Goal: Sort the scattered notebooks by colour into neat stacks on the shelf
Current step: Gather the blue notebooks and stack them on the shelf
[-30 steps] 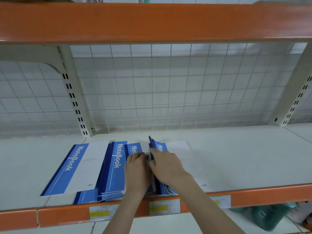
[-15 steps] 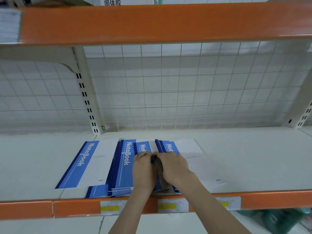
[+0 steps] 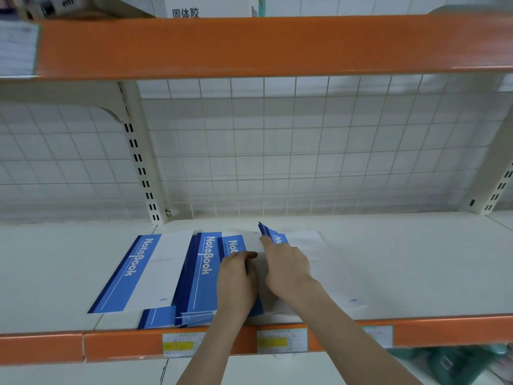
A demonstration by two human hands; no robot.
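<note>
Several blue-and-white notebooks lie fanned out on the white shelf [image 3: 402,259]. The leftmost notebook [image 3: 144,273] lies flat and apart from my hands. A middle pile of notebooks [image 3: 202,276] overlaps beside it. My left hand [image 3: 238,282] rests on the middle pile, fingers curled over a cover's edge. My right hand [image 3: 286,268] grips the right-hand notebooks [image 3: 316,245], whose blue spine edges lift up at the far end, my forefinger stretched along them.
An orange beam [image 3: 277,45] of the upper shelf hangs overhead. A wire grid [image 3: 305,151] closes the back. White slotted uprights [image 3: 141,162] stand at left and right. Price labels [image 3: 281,340] sit on the orange front edge. Green items [image 3: 458,362] lie below right.
The right-hand notebooks' spines have lifted again at the far end, and my right forefinger now stretches forward along them. My left hand stays on the middle pile.
</note>
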